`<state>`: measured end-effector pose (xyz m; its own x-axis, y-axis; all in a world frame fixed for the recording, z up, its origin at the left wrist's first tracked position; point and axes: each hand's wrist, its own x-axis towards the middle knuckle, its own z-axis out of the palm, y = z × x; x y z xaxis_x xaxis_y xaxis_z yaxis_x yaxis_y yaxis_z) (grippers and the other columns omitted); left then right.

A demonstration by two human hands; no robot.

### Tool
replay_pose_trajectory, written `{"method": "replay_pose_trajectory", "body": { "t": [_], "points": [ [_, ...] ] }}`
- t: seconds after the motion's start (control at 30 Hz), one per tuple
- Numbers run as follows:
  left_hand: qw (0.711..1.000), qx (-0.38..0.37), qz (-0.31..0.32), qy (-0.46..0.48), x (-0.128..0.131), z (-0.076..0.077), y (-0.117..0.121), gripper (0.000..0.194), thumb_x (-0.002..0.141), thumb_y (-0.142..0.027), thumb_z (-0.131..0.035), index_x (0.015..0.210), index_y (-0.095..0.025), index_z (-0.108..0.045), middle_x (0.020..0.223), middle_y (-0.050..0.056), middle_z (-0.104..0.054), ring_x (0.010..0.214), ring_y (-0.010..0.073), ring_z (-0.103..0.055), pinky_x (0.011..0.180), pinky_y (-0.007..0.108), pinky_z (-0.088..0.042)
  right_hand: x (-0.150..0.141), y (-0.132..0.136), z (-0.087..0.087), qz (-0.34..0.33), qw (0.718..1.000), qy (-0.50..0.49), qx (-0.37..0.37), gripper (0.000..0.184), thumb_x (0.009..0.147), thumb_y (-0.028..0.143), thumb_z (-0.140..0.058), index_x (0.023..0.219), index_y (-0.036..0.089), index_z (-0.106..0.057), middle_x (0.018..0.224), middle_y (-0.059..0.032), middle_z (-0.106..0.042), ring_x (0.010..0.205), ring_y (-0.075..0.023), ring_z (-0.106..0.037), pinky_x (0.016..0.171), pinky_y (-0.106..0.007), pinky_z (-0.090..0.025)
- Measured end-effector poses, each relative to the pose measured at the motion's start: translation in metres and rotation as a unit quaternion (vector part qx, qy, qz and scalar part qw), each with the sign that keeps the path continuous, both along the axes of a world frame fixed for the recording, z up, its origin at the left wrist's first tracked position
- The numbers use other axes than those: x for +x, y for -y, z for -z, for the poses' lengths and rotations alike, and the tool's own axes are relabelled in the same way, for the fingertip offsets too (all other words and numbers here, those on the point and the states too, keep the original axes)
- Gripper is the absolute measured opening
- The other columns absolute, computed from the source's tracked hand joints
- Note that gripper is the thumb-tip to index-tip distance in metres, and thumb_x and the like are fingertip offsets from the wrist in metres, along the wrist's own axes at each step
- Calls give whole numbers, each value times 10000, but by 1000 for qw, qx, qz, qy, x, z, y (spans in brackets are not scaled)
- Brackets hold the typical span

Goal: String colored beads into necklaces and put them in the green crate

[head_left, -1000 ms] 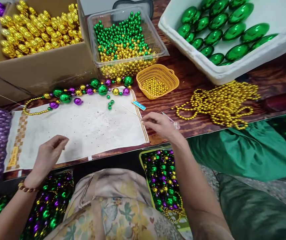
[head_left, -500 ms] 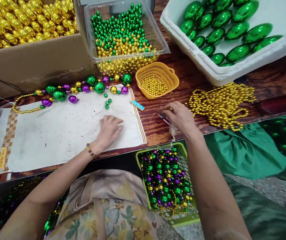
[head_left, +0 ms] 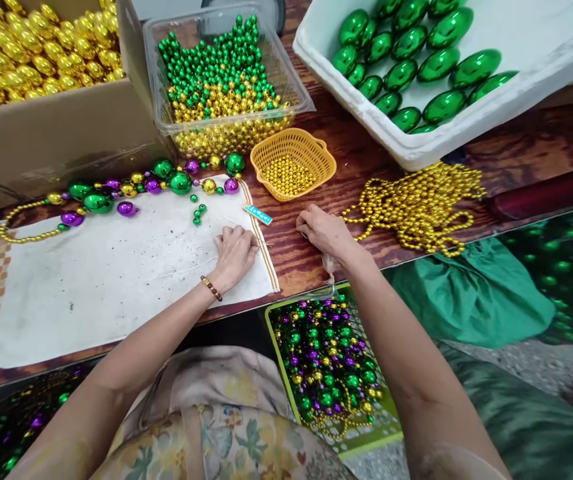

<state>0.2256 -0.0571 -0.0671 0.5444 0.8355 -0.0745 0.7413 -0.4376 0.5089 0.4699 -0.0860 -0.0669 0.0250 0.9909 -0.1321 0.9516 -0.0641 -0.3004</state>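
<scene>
My left hand (head_left: 236,257) rests at the right part of a white cloth (head_left: 131,267), its fingers pinched on a thin string (head_left: 186,269) that trails left over the cloth. A short end pokes out past the fingertips. Right of it, on the wooden table, my right hand (head_left: 323,230) curls over small snips, mostly hidden, with a metal tip at the fingertips. Behind the left hand lie loose green beads (head_left: 199,212) and a blue-and-white label (head_left: 258,213). A strand of green, purple and gold beads (head_left: 129,189) runs along the cloth's back edge.
Gold bead strings (head_left: 416,207) lie right of my right hand. Behind are an orange basket (head_left: 333,162) of gold beads, a clear tub (head_left: 303,100), a white foam box (head_left: 411,150) and a cardboard box (head_left: 56,140). A green crate (head_left: 351,447) holds bead strands below the table edge.
My left hand has moved right and closed its fingers on the string. My right hand has shifted slightly left and now covers the snips. The view has also shifted.
</scene>
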Motion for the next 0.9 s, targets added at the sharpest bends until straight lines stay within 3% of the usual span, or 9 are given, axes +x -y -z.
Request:
{"method": "replay_pose_trajectory", "body": {
  "t": [0.1, 0.17, 0.27, 0.37, 0.43, 0.53, 0.63, 0.77, 0.9],
  "points": [
    [999, -2, -7, 47, -4, -4, -1, 65, 904, -147, -574, 869, -197, -596, 1002, 78, -659, 1061, 292, -490, 865, 439, -318, 2, 4, 1, 51, 993, -97, 44, 116, 934, 247, -505, 872, 202, -592, 901, -49, -640, 754, -185, -575, 625, -282, -323],
    [991, -35, -23, 129, -11, -5, -4, 73, 898, -143, -559, 851, -195, -576, 932, 58, -669, 976, 254, -547, 859, 423, -361, 4, 9, -2, 122, 968, -196, 101, 86, 923, 255, -502, 866, 216, -552, 745, -4, -604, 672, -171, -561, 621, -276, -355],
    [943, -156, -56, 288, -24, -4, -8, 53, 879, -209, -585, 927, -192, -601, 800, 18, -662, 794, 190, -617, 798, 369, -451, 1, 16, -16, 186, 907, -317, 208, 62, 912, 260, -495, 857, 232, -501, 691, 34, -572, 585, -141, -552, 601, -267, -401],
    [900, -232, -84, 360, -37, -4, -9, 210, 827, -307, -663, 984, -168, -669, 748, 15, -679, 734, 174, -651, 761, 337, -502, -3, 18, -31, 186, 873, -346, 289, 77, 917, 273, -513, 850, 236, -499, 711, 37, -582, 584, -119, -565, 608, -258, -430],
    [890, -245, -96, 371, -44, -6, -8, 203, 792, -333, -700, 893, -157, -696, 731, 20, -685, 696, 158, -646, 721, 311, -508, -3, 16, -35, 195, 864, -352, 302, 99, 913, 287, -543, 837, 236, -504, 674, 42, -572, 567, -113, -553, 581, -245, -428],
    [874, -266, -110, 392, -49, -12, -3, 191, 769, -341, -726, 786, -157, -677, 673, 0, -659, 627, 129, -618, 655, 274, -493, 6, 9, -35, 202, 854, -398, 266, 160, 893, 328, -601, 814, 232, -500, 676, 35, -591, 557, -111, -554, 507, -221, -417],
    [849, -293, -124, 423, -50, -20, 2, 210, 762, -353, -737, 756, -157, -662, 629, -9, -646, 597, 117, -600, 640, 264, -493, 23, -1, -41, 182, 824, -448, 294, 244, 877, 407, -661, 830, 232, -496, 760, 23, -627, 618, -110, -610, 503, -205, -454],
    [828, -311, -131, 447, -50, -32, 7, 233, 749, -368, -764, 768, -149, -685, 630, 3, -659, 602, 116, -602, 642, 259, -497, 33, -6, -76, 143, 793, -466, 365, 323, 874, 487, -702, 845, 244, -491, 789, 34, -631, 629, -100, -630, 521, -205, -492],
    [799, -318, -153, 486, -52, -47, 9, 255, 764, -394, -785, 808, -152, -721, 701, 22, -691, 671, 124, -638, 680, 256, -522, 1, 7, -120, 81, 795, -475, 368, 299, 879, 463, -722, 843, 244, -522, 752, 39, -606, 621, -100, -616, 543, -222, -523]
  ]
}}
